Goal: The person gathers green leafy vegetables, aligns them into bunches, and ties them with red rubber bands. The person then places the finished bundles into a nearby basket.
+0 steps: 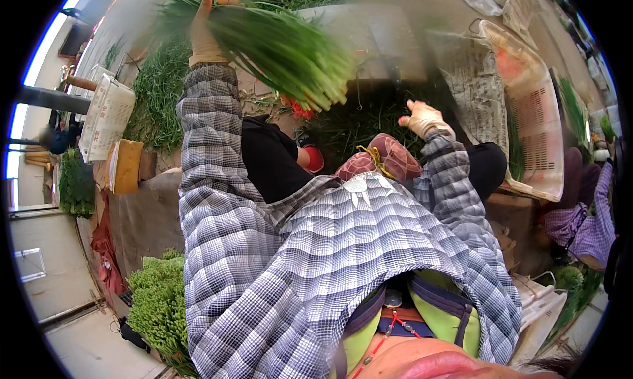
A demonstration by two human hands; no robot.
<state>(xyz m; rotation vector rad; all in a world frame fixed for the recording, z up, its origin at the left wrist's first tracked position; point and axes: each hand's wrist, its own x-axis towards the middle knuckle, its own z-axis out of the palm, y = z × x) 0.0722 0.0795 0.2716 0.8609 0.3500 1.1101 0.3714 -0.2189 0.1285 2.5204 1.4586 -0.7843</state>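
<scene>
My left hand [202, 30], at the upper left, grips a bunch of long green chive-like stalks [292, 52]. The bunch slants down to the right, and motion blurs it. Its pale ends hang over a cluster of red ties [300, 110]. My right hand [424, 118] is raised above my right leg with its fingers apart and nothing in them. Close to that hand, dark green trimmings [376, 119] cover the ground. Beyond the stalks stands a pale, flat work surface [390, 42], partly blurred.
A plastic crate [536, 107] lined with printed paper [474, 77] stands at right. Another crate [106, 117] and a yellow block [126, 166] are at left. Leafy trimmings [160, 92] and bundled stalks [158, 305] lie nearby. A person in a purple checked sleeve [596, 220] is at far right.
</scene>
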